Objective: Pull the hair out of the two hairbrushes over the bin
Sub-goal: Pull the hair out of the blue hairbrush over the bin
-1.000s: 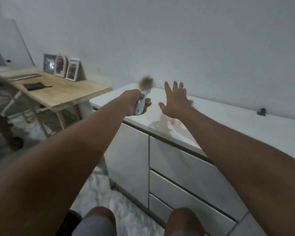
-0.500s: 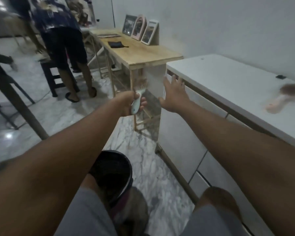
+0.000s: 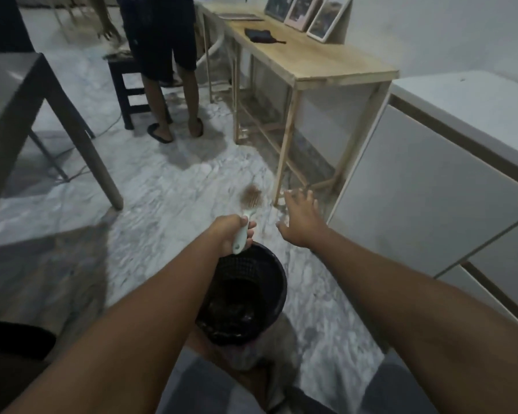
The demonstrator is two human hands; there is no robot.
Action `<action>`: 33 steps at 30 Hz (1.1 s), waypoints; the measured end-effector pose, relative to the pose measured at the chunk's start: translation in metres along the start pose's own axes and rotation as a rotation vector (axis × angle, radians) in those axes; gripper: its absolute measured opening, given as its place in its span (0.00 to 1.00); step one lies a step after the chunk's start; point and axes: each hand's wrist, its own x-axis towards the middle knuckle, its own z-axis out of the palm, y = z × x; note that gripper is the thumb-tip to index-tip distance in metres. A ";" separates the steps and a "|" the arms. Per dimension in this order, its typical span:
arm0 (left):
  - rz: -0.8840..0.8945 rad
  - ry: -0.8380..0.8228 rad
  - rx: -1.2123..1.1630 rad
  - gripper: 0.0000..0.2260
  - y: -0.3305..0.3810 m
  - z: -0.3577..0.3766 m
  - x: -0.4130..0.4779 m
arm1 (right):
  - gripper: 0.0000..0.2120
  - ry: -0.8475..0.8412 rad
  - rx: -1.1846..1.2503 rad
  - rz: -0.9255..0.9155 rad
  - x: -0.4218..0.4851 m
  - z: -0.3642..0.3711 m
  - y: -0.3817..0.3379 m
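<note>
Hair [image 3: 251, 196] on the light, stiff hairbrush [image 3: 245, 218] gripped by the left hand [image 3: 231, 233] looks soft enough for the spread right hand [image 3: 301, 225] to pinch out.

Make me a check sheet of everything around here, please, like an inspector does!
Surface: marble floor; the black bin stands on it.
Job's things: hairbrush, bristles full of brown hair; a second brush is not in view.
Clutter: dark pouch and picture frames on the wooden table.
Hands: left hand grips the hairbrush handle; right hand open, fingers spread, empty.
Cables: what looks like a thin cable on the floor near the stool.
Surroundings: white cabinet, grey table, another person standing.
</note>
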 end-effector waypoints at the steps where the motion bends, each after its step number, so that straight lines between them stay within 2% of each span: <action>1: -0.007 0.023 -0.007 0.13 -0.008 -0.007 0.007 | 0.39 -0.012 0.003 -0.007 0.000 0.007 -0.005; 6: -0.068 0.103 0.005 0.12 -0.041 -0.015 0.034 | 0.39 -0.078 0.059 -0.048 0.005 0.033 -0.009; 16: -0.151 0.203 -0.143 0.09 -0.084 0.007 0.049 | 0.37 -0.213 0.157 -0.124 0.025 0.069 0.025; 23: -0.210 0.380 -0.169 0.10 -0.128 -0.019 0.068 | 0.32 -0.355 0.386 -0.251 0.026 0.136 0.012; 29: -0.306 0.393 -0.204 0.11 -0.171 -0.046 0.099 | 0.31 -0.416 0.548 -0.108 0.030 0.198 -0.011; 33: -0.290 0.351 -0.199 0.10 -0.176 -0.060 0.110 | 0.27 -0.387 0.646 -0.057 0.044 0.226 -0.034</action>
